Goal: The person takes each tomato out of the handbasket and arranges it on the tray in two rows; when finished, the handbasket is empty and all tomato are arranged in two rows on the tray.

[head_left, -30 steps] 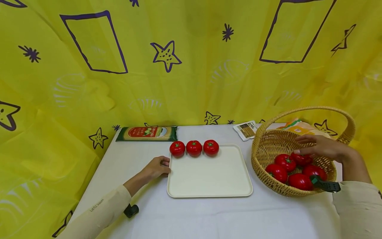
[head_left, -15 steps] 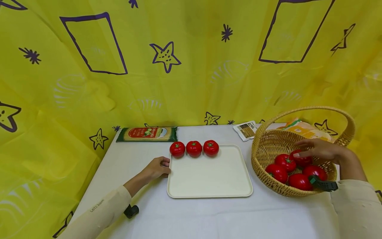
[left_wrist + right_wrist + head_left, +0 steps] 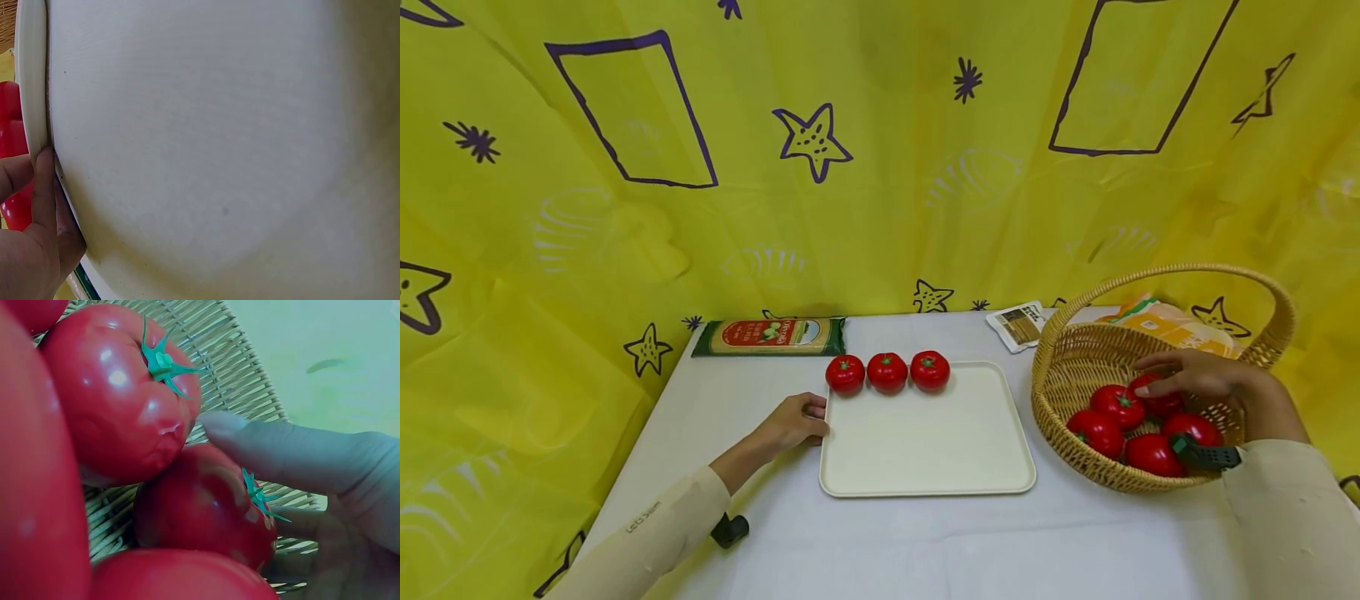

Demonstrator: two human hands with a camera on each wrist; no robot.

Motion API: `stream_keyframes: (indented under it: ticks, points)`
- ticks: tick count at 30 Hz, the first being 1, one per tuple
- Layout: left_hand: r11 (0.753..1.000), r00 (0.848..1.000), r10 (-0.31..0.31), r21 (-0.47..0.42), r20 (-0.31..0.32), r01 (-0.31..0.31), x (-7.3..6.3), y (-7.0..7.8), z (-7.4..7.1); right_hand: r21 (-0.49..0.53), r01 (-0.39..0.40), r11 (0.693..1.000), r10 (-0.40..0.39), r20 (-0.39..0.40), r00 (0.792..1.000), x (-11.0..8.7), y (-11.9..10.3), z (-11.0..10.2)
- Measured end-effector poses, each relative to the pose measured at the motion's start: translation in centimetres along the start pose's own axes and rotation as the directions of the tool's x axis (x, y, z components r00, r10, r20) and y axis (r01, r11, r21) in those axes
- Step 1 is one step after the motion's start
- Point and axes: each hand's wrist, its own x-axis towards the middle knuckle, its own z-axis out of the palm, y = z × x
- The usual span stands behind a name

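At the left rim of a cream tray (image 3: 928, 442), my left hand (image 3: 792, 422) grips the edge between thumb and fingers. In the left wrist view that hand (image 3: 40, 231) holds the raised rim (image 3: 34, 81). Three red tomatoes (image 3: 887, 372) stand in a row along the tray's far edge. My right hand (image 3: 1206, 375) reaches into a wicker basket (image 3: 1075, 367) holding several tomatoes. Its fingers curl round a tomato (image 3: 203, 509) there, the thumb over the near side; the far fingertips are partly hidden. Another tomato (image 3: 119, 394) lies right beside the thumb.
A green pasta-like packet (image 3: 771, 337) lies at the back left. Behind the basket is an orange packet (image 3: 1183, 327), with a small white pouch (image 3: 1018, 326) to its left. The basket's tall handle (image 3: 1172, 271) arches over it. A yellow curtain (image 3: 880, 208) borders the white table.
My right hand has shifted slightly left and lower over the tomato in the basket, its thumb coming further round it. The left hand and tray have stayed in place.
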Motion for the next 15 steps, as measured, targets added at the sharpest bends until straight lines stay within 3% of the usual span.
stream_keyframes:
  ticks: [15]
  points:
    - [1.000,1.000,-0.011,0.025,-0.003,0.011,-0.03,0.14,0.01,0.134,-0.015,0.991,0.000,0.111,0.994,0.55,0.55,-0.22]
